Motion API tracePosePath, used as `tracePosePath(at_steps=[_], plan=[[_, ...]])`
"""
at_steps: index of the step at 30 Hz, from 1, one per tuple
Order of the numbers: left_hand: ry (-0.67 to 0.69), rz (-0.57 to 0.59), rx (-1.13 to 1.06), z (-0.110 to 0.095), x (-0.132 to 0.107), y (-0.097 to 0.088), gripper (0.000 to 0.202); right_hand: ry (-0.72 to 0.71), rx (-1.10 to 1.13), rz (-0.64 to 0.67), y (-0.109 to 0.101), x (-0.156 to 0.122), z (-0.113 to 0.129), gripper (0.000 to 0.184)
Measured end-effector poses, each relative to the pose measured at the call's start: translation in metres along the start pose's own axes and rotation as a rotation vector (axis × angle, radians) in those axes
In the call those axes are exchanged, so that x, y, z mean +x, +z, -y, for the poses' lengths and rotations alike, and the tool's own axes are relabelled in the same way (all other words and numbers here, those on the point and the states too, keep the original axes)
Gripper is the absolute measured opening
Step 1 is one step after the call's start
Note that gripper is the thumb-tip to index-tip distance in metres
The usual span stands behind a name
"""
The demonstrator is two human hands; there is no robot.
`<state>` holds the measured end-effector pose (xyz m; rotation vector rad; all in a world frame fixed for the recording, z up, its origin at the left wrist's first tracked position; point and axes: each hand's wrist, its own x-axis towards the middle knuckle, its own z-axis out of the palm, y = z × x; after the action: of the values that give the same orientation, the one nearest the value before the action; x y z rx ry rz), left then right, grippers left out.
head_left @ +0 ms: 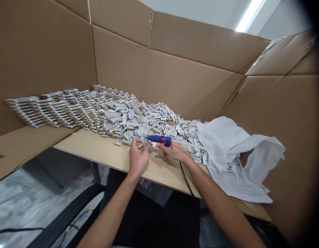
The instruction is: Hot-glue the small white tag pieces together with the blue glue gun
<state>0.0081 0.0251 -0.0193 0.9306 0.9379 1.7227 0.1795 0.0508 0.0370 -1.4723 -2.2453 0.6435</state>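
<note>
Near the table's front edge my left hand [139, 154] is closed on a small grey-white cut-out piece [145, 141], pinched between thumb and fingers. My right hand [173, 150] is wrapped round a blue glue gun [159, 139]. Its front end points left, just above the piece in my left hand; whether they touch I cannot tell. A pale glue stick [180, 141] sticks out of the gun's rear, and a black cord [185, 177] hangs from it over the table edge. Directly behind both hands lies a loose heap of similar cut-out pieces [142, 124].
Slanted stacks of pieces [58, 109] fill the left of the wooden table [107, 148]. A torn white sack [226, 137] with pieces in it lies on the right. Tall cardboard walls [190, 82] enclose the table's back and sides. A black chair armrest [68, 213] is at lower left.
</note>
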Motion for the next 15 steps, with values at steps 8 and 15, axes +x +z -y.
tracePosePath(at_steps=[8,15], plan=[[0.029,-0.017,0.123,-0.003,-0.001,-0.001,0.032,-0.167,0.039,-0.081,0.0,-0.004,0.007,0.043],[0.059,-0.014,0.323,-0.007,-0.002,-0.004,0.025,-0.439,-0.186,-0.174,0.007,-0.013,0.012,0.029]])
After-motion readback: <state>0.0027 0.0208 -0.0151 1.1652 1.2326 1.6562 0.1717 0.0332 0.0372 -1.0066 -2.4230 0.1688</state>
